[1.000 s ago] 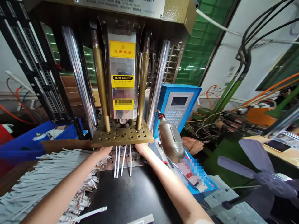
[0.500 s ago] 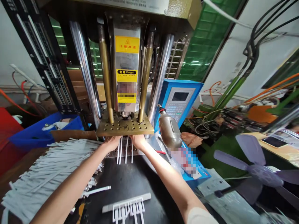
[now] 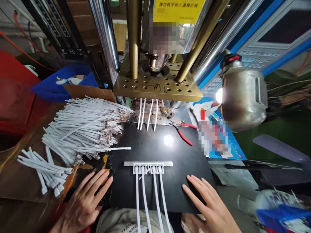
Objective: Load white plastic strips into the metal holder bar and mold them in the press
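Note:
My left hand (image 3: 88, 197) lies with its fingers apart at the left of the black work surface (image 3: 179, 161), holding nothing. Opposite it, my right hand (image 3: 209, 204) is also open, fingers spread by the surface's right edge. Between them rests a white bar (image 3: 128, 164) with a moulded white plastic frame (image 3: 147, 165). Several flat white cables (image 3: 155, 191) run from this frame toward my lap. More white cables (image 3: 148, 116) stick out from under the brass-coloured press plate (image 3: 145, 92); their far ends are hidden beneath it.
A big pile of white cables (image 3: 80, 126) lies at the left, with a smaller bundle (image 3: 46, 168) in front. Red-handled cutters (image 3: 183, 131) lie at the right of the press. A metal lamp (image 3: 244, 94) hangs over a blue control box (image 3: 243, 58). Behind the pile stands a blue bin (image 3: 48, 87).
Both hands have come back from under the press plate to the near edge of the work surface and are now open. The head view has tilted down and moved closer.

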Demonstrator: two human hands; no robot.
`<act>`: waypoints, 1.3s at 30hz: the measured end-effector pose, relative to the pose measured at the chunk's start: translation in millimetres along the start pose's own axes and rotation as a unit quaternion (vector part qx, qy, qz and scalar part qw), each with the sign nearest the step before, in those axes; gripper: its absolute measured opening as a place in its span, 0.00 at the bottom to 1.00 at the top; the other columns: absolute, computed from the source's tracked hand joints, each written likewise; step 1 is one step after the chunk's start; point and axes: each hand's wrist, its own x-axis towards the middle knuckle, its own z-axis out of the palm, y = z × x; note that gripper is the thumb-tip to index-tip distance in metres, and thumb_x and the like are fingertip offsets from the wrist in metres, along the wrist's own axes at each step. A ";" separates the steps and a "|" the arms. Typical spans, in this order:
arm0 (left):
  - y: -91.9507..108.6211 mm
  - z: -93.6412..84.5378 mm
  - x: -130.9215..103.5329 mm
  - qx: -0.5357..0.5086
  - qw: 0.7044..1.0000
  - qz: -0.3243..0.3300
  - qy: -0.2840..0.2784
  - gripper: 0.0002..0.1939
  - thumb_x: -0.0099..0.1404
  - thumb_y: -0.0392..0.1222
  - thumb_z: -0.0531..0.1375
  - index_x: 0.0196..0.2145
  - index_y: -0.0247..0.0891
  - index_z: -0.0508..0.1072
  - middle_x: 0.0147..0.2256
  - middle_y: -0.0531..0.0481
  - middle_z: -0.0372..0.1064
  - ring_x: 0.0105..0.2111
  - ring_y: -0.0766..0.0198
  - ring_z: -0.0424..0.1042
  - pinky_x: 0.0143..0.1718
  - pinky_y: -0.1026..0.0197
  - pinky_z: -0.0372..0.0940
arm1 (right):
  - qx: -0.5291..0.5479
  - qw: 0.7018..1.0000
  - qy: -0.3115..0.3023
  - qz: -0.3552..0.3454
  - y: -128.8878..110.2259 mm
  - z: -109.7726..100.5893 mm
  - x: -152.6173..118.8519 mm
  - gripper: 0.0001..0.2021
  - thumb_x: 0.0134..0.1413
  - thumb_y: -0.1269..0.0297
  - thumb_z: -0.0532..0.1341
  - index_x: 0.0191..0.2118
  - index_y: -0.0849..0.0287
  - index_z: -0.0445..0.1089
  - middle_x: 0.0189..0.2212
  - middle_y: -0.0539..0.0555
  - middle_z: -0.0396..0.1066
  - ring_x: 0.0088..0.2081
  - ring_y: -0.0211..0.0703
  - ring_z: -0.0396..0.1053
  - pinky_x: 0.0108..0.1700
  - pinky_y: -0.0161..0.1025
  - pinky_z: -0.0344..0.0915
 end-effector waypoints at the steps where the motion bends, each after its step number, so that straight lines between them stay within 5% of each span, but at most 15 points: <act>1: 0.2 3.7 0.1 0.003 1.000 -0.010 0.006 0.37 0.58 0.31 0.52 0.65 0.45 0.58 0.61 0.47 0.62 0.61 0.55 0.60 0.66 0.52 0.47 | -0.012 1.000 0.003 -0.001 -2.3 3.1 0.2 0.30 0.60 0.65 0.57 0.67 0.56 0.57 0.62 0.63 0.60 0.61 0.60 0.61 0.60 0.58 0.60; 10: 1.0 8.5 1.0 0.017 1.000 -0.021 0.009 0.40 0.57 0.25 0.48 0.66 0.46 0.57 0.59 0.47 0.64 0.60 0.55 0.62 0.67 0.51 0.48 | -0.004 0.999 0.001 0.037 -6.7 13.5 -0.3 0.31 0.60 0.75 0.51 0.69 0.55 0.54 0.63 0.62 0.59 0.62 0.56 0.60 0.65 0.58 0.54; 26: -16.6 13.0 -6.8 0.104 0.992 0.069 -0.014 0.39 0.56 0.33 0.51 0.67 0.40 0.55 0.62 0.42 0.60 0.57 0.51 0.66 0.68 0.48 0.45 | 0.019 0.997 -0.012 0.076 -13.4 9.6 4.6 0.30 0.60 0.79 0.50 0.67 0.55 0.57 0.61 0.63 0.61 0.64 0.55 0.57 0.64 0.60 0.57; 30: -8.7 11.0 -5.3 0.053 0.998 0.014 -0.019 0.37 0.60 0.35 0.52 0.67 0.46 0.54 0.61 0.44 0.62 0.56 0.50 0.66 0.67 0.45 0.46 | 0.031 0.996 -0.020 0.087 -13.5 5.5 3.2 0.29 0.60 0.75 0.53 0.67 0.53 0.57 0.61 0.62 0.61 0.63 0.56 0.58 0.63 0.61 0.57; 32: -2.2 7.5 -0.6 -0.015 0.999 -0.027 -0.015 0.32 0.65 0.42 0.53 0.66 0.51 0.56 0.60 0.45 0.62 0.57 0.46 0.64 0.65 0.42 0.48 | 0.052 0.991 -0.054 0.109 -12.6 -4.1 6.1 0.30 0.58 0.71 0.58 0.66 0.54 0.58 0.62 0.63 0.59 0.63 0.58 0.57 0.63 0.62 0.57; 35: 7.2 3.2 17.0 -0.082 0.997 0.008 -0.003 0.29 0.70 0.54 0.53 0.66 0.48 0.57 0.59 0.42 0.62 0.57 0.43 0.63 0.59 0.43 0.55 | 0.117 0.980 -0.111 0.115 -11.0 -19.0 22.1 0.29 0.57 0.63 0.64 0.64 0.54 0.61 0.62 0.63 0.58 0.62 0.60 0.57 0.61 0.60 0.60; 39: 17.1 10.5 55.6 -0.054 0.997 0.045 0.038 0.26 0.70 0.35 0.57 0.64 0.40 0.60 0.53 0.41 0.65 0.48 0.57 0.69 0.54 0.56 0.60 | 0.168 0.981 -0.008 0.098 -11.0 -11.4 66.2 0.17 0.66 0.69 0.56 0.58 0.54 0.65 0.52 0.60 0.67 0.53 0.49 0.65 0.54 0.48 0.66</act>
